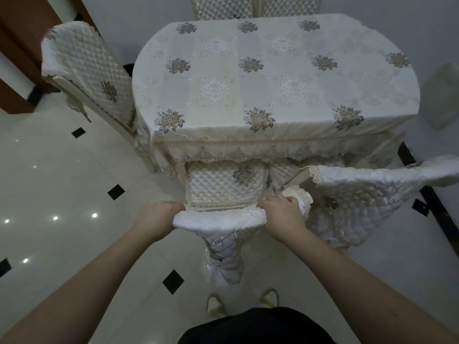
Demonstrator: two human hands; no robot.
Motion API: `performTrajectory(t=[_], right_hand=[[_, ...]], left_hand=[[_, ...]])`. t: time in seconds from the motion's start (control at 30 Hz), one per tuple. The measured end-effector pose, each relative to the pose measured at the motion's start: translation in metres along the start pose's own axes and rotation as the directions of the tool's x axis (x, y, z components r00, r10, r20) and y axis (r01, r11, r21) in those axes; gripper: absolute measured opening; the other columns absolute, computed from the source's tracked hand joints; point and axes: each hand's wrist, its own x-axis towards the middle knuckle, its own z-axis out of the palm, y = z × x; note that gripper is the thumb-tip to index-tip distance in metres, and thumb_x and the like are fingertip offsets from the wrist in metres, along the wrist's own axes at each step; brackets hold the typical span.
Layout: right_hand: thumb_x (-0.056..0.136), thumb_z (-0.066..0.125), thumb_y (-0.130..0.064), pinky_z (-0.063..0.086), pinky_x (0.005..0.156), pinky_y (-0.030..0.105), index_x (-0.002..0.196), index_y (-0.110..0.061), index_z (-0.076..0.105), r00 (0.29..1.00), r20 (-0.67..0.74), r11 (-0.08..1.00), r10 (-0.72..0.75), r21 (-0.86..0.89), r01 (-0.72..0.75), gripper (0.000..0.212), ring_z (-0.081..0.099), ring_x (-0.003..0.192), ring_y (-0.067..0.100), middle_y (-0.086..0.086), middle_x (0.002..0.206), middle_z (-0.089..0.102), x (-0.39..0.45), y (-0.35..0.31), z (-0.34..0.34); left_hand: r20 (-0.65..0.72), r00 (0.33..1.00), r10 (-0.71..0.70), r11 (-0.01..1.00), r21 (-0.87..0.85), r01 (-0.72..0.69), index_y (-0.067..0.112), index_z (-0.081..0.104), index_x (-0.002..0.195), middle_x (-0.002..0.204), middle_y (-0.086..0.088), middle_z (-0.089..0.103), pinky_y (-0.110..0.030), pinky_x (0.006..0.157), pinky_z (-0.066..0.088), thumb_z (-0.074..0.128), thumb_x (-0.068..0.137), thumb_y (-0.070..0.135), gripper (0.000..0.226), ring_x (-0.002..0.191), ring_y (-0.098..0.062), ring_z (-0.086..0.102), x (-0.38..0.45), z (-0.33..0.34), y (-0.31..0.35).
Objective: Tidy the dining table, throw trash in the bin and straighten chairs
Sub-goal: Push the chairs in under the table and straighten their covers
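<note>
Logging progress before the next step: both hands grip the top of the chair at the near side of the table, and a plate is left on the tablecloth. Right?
Not quite. The head view shows the left hand and right hand gripping the chair top, but the tablecloth shows only its flower pattern; no plate lies on it.

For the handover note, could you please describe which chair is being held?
Start at the table with the flowered cloth. Two chairs stand at its near edge. It is the left chair, top rail gripped by the left hand and right hand; its neighbour sits askew.
</note>
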Motion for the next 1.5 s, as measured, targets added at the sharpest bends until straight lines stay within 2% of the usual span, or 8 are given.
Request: performTrajectory(t=[0.17,0.3,0.53,0.93,1.23,1.33,1.43,1.5], right_hand=[[0.075,0.052,-0.014,0.029,0.097,0.038,0.103,-0.029,0.064,0.999,0.03,0.999,-0.017,0.051,0.015,0.034,0.053,0.104,0.021,-0.004,0.1,0.064,0.008,-0.001,-0.001],[0.077,0.053,-0.015,0.022,0.108,0.04,0.119,-0.031,0.059,0.99,0.127,0.997,-0.057,0.066,0.049,0.045,0.052,0.114,0.021,-0.003,0.116,0.063,0.019,0.002,-0.001],[0.079,0.052,-0.017,0.025,0.103,0.038,0.119,-0.034,0.057,0.984,0.157,0.996,-0.087,0.014,0.086,0.044,0.055,0.11,0.021,-0.003,0.112,0.065,0.035,0.006,-0.007],[0.08,0.056,-0.025,0.037,0.089,0.033,0.119,-0.036,0.056,0.971,0.227,0.994,-0.079,-0.059,0.094,0.04,0.057,0.11,0.024,-0.001,0.117,0.065,0.053,0.013,-0.023],[0.078,0.058,-0.024,0.038,0.09,0.035,0.119,-0.038,0.057,0.99,0.134,0.998,-0.038,-0.051,0.045,0.043,0.058,0.107,0.023,-0.003,0.116,0.066,0.043,0.008,-0.022],[0.078,0.059,-0.019,0.029,0.102,0.04,0.127,-0.034,0.049,0.994,0.104,0.999,0.03,-0.018,-0.028,0.052,0.046,0.122,0.023,-0.001,0.13,0.055,0.039,0.006,-0.016],[0.074,0.068,-0.024,0.018,0.11,0.042,0.141,-0.028,0.031,0.997,0.042,0.997,0.07,0.03,-0.071,0.076,0.03,0.135,0.023,0.001,0.144,0.039,0.027,0.014,-0.008],[0.072,0.074,-0.032,0.014,0.113,0.043,0.146,-0.028,0.022,0.998,0.001,0.998,0.062,0.024,-0.062,0.09,0.022,0.14,0.022,0.0,0.149,0.031,0.013,0.025,-0.005]], left_hand=[[0.025,1.0,-0.002,0.999,0.045,0.001,0.03,0.064,0.092,0.09,0.008,0.066,-0.026,0.06,0.038,0.056,0.082,0.028,0.013,0.084,-0.017,0.062,0.006,-0.01,-0.002],[0.086,0.996,0.003,0.987,0.16,-0.017,0.033,0.061,0.099,0.095,0.008,0.066,-0.026,0.06,0.039,0.051,0.085,0.034,0.018,0.088,-0.015,0.061,0.013,-0.016,-0.002],[0.105,0.994,-0.013,0.988,0.157,-0.004,0.029,0.061,0.103,0.092,0.003,0.066,-0.032,0.065,0.049,0.053,0.083,0.028,0.021,0.083,-0.021,0.062,0.026,-0.013,-0.01],[0.096,0.995,0.006,0.976,0.215,-0.027,0.031,0.063,0.098,0.088,0.001,0.067,-0.027,0.057,0.035,0.051,0.083,0.04,0.021,0.08,-0.023,0.061,0.041,-0.032,-0.001],[0.137,0.986,-0.093,0.994,0.07,0.084,0.027,0.059,0.095,0.093,-0.001,0.066,-0.037,0.071,0.053,0.057,0.078,0.03,0.017,0.081,-0.024,0.06,0.034,-0.03,0.006],[0.209,0.974,-0.089,0.996,0.012,0.089,0.028,0.053,0.115,0.112,-0.003,0.064,-0.041,0.08,0.052,0.07,0.073,0.031,0.046,0.095,-0.025,0.059,0.034,-0.034,0.005],[0.304,0.952,-0.046,0.998,-0.026,0.056,0.027,0.022,0.147,0.143,-0.005,0.044,-0.039,0.097,0.044,0.084,0.061,0.043,0.107,0.123,-0.027,0.047,0.029,-0.045,0.005],[0.323,0.946,0.034,0.999,-0.033,-0.025,0.028,0.008,0.15,0.151,-0.005,0.033,-0.037,0.103,0.037,0.083,0.058,0.052,0.121,0.132,-0.026,0.038,0.026,-0.055,0.012]])
